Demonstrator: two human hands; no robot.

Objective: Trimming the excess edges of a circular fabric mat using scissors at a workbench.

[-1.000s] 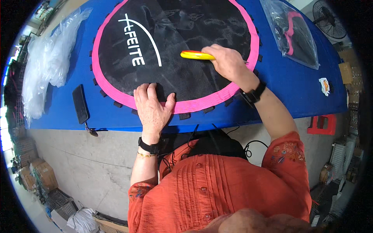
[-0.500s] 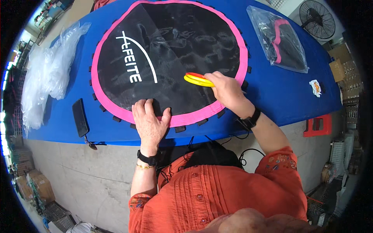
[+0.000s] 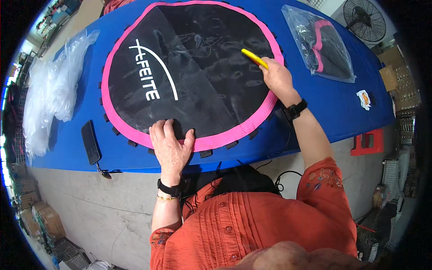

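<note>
A round black trampoline mat [image 3: 202,90] with a pink border and short black tabs around its rim lies spread on the blue-covered table. White lettering and a curved line mark its left half; creases run across the fabric. My left hand [image 3: 171,146] rests on the near pink edge, fingers on the black mesh and thumb apart. Above the mat's right side, my right hand [image 3: 278,77] is closed around what look like scissors [image 3: 254,58], their yellow handle pointing away to the upper left. The rest of them is hidden in my grip.
Crumpled clear plastic [image 3: 56,90] and a black phone [image 3: 91,142] with a strap lie on the left of the blue table [image 3: 310,103]. At right are a bagged black-and-pink mat [image 3: 324,45] and a small wrapper [image 3: 363,100]. A fan [image 3: 364,20] stands beyond; a red stool [image 3: 366,144] is below.
My right hand has moved away and to the right with the scissors, whose handle has turned edge-on. My left hand stays on the near border.
</note>
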